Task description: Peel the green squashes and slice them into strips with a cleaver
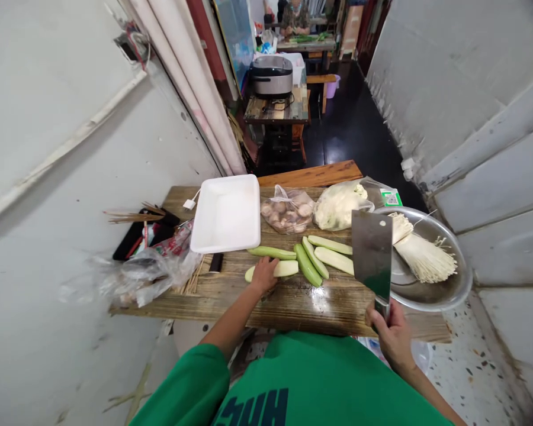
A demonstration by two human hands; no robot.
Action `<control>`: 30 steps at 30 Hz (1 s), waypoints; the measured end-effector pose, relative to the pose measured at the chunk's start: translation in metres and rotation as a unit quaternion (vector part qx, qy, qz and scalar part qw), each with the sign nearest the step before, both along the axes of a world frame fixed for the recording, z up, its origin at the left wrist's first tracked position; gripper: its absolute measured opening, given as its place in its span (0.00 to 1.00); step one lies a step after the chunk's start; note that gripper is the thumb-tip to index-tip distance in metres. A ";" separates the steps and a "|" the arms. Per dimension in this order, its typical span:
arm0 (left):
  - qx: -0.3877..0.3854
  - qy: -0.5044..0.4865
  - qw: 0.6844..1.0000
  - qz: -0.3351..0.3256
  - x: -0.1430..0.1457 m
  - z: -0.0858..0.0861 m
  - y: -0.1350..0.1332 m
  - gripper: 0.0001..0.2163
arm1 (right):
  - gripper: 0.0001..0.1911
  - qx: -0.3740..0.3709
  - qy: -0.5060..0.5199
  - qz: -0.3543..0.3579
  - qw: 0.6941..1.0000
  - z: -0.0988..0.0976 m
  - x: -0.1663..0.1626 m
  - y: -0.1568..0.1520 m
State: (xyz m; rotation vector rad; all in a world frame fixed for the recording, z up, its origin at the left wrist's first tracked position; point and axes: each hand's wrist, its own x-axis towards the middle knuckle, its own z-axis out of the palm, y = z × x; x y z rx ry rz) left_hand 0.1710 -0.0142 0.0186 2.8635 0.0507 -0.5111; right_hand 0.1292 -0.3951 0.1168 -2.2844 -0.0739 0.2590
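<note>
My left hand [265,276] has its fingers curled over a halved zucchini [286,268] lying cut side up on the wooden table. Just behind it rests another piece of zucchini [273,253], green skin showing. Several more halves lie to the right, among them a skin-up piece [308,266] and a cut-side-up piece [334,260]. In my right hand [391,331] is the handle of a cleaver [373,251], its broad blade raised upright. The blade hides part of a metal basin [455,296] and is apart from the zucchini.
Behind the zucchini stand a white tray [225,213], a bag of mushrooms [288,210] and a bag of pale vegetables [342,204]. Enoki mushrooms [426,254] fill part of the basin. Plastic bags [146,275] and sticks clutter the left. Farther off, a cooker [272,76] and a person [295,21].
</note>
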 end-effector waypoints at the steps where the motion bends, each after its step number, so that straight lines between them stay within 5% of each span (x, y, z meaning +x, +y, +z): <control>1: -0.003 0.000 1.000 -0.002 0.000 0.001 0.000 0.27 | 0.31 0.024 0.019 0.005 1.000 0.004 0.003 0.005; 6: 0.016 0.008 0.999 -0.036 -0.011 0.006 -0.007 0.24 | 0.26 0.048 0.104 0.021 0.993 0.005 0.021 0.027; 10: 0.051 0.018 0.997 -0.052 -0.024 0.005 -0.012 0.23 | 0.23 -0.072 0.008 0.039 0.997 -0.013 0.034 0.021; 16: 0.075 0.011 0.996 -0.048 -0.032 0.003 -0.011 0.26 | 0.22 -0.248 -0.021 0.146 0.958 -0.028 0.061 0.025; 30: 0.109 0.036 0.991 -0.072 -0.032 0.010 -0.013 0.37 | 0.19 -0.347 0.006 0.086 0.934 -0.058 0.093 0.056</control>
